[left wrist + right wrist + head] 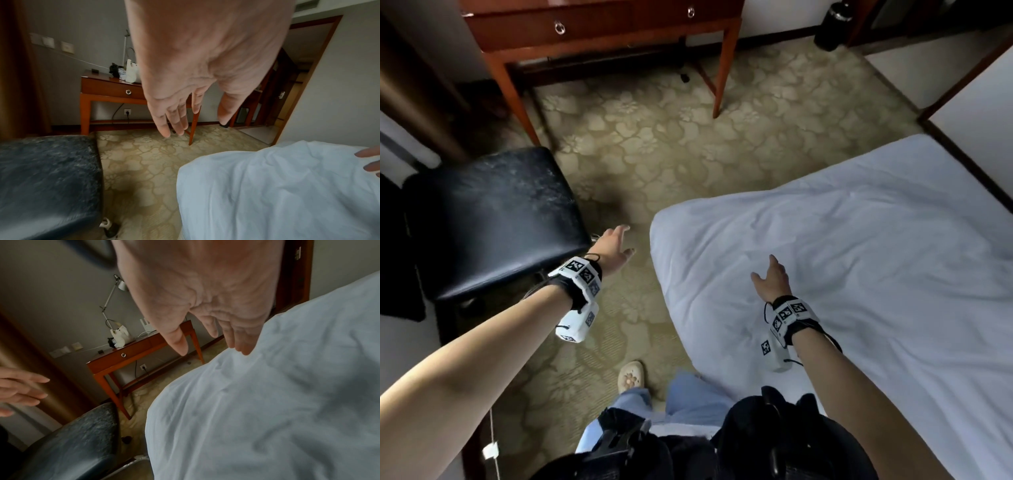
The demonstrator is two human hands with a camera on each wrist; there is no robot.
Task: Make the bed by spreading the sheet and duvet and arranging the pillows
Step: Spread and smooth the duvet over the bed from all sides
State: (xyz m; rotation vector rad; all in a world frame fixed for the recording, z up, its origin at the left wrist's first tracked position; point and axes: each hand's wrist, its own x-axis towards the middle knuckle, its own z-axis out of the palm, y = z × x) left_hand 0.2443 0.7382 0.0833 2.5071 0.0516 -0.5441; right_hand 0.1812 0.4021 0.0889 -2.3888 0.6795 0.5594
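Bed corner, head view. The white sheet [859,260] was spread, lightly creased, over the mattress from 2 to 5 o'clock. The right hand [774,279] was held flat and released above it; the left hand [616,248], likewise released, hung over the carpet [654,144] beside the black stool [489,219]. Creases would best be swept outward toward the corner, judging by their lie.

Black wrist straps [796,325] with white marker-printed camera boxes [582,274]; blue trousers [633,404]
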